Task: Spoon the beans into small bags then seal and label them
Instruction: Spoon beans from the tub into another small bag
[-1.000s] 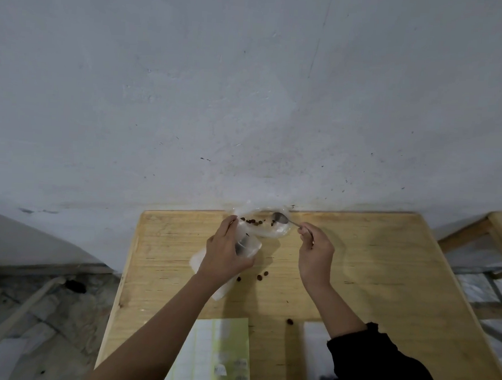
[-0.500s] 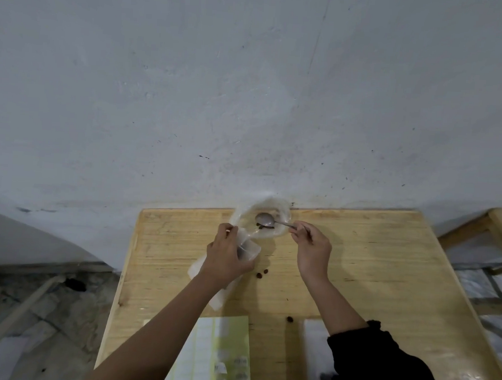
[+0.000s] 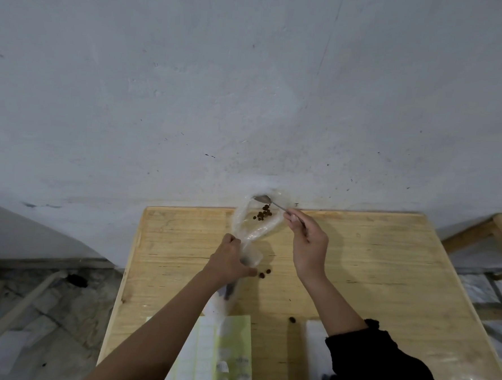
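Beans (image 3: 263, 214) sit clustered inside a clear plastic bag (image 3: 258, 222) raised above the desk (image 3: 371, 270), near the wall. Left hand (image 3: 230, 262) has its grip clenched on the bag's lower part; right hand (image 3: 309, 246) pinches a spoon (image 3: 268, 201), bowl at the bag's top. Loose beans (image 3: 264, 273) lie on the desk beside the left hand.
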A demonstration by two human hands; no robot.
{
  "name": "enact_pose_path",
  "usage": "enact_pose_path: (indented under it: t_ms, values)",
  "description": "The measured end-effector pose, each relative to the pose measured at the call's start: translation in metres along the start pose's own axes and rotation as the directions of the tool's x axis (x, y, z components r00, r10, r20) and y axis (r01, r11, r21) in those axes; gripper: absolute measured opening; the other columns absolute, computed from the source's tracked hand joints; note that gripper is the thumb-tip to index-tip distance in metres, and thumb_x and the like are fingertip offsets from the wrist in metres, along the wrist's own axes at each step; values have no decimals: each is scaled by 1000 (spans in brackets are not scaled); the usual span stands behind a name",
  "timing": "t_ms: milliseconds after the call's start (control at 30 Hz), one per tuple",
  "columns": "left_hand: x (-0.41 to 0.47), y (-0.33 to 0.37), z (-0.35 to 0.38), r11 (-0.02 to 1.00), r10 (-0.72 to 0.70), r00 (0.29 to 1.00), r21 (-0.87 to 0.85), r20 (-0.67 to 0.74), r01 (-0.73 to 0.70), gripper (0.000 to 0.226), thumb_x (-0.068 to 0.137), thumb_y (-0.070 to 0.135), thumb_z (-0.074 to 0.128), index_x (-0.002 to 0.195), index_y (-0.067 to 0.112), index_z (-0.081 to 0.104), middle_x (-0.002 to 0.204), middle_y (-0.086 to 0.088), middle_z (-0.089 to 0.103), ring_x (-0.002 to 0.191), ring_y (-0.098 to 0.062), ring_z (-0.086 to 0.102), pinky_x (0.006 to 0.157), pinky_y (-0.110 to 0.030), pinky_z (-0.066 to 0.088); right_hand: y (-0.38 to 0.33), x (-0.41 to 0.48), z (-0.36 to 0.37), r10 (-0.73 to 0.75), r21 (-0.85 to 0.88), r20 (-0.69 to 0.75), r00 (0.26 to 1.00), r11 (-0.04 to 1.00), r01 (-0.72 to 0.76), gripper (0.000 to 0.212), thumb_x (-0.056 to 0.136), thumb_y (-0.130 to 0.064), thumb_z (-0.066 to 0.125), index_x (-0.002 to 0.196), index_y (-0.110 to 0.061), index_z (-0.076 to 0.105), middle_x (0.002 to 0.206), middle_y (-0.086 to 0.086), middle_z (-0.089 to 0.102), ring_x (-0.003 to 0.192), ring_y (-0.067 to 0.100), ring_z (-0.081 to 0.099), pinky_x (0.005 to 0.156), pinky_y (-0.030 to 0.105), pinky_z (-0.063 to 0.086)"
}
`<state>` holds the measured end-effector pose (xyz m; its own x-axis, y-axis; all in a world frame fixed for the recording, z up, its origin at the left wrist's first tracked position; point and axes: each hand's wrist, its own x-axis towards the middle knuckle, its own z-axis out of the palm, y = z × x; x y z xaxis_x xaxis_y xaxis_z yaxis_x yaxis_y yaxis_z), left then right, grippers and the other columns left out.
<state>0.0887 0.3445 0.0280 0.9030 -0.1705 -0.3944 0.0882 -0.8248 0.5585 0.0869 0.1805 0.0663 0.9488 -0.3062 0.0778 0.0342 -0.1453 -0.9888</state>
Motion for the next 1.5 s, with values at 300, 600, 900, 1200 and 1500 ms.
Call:
enact_pose_path:
  t_ms: [300,600,900,1200,1500]
  values:
    - [-3,-6,-8,998,-35,997,-51,-75,31,75,70,36,75,127,3,41,137,-4,27,110,-20,46,92,-39,47,16,-1,-3,112,-39,-57,992,993,-115,25,94,-15,52,115,-8,65,102,4,70,98,11,66,91,23,51]
    - [-3,0,-14,990,25,987,-133,-157,-47,75,74,34,74,132,2,37,142,-1,23,114,-17,42,89,-28,42,23,-2,-2,195,19,-120,973,981,-195,24,95,-9,51,115,-5,64,99,6,69,97,15,65,88,18,52]
    - [-5,3,-20,970,141,973,-169,-181,-172,77,74,29,74,137,7,36,144,6,24,110,-1,32,87,-17,32,26,-3,5,585,392,-182,790,780,-487,20,94,-3,51,109,5,62,102,19,66,92,22,66,76,16,56]
    - [-6,-2,-22,943,276,953,-157,-126,-294,78,71,23,76,138,12,38,142,10,27,115,4,33,80,8,25,15,0,16,812,602,-34,583,482,-636,11,91,4,52,92,4,63,97,18,64,103,28,64,95,32,51]
    - [-1,-6,-21,959,255,959,-90,-126,-267,80,70,26,76,137,9,37,141,7,24,115,-8,41,90,-20,39,12,6,8,867,686,38,496,339,-644,19,93,1,50,108,10,58,112,24,59,104,31,64,89,31,53]
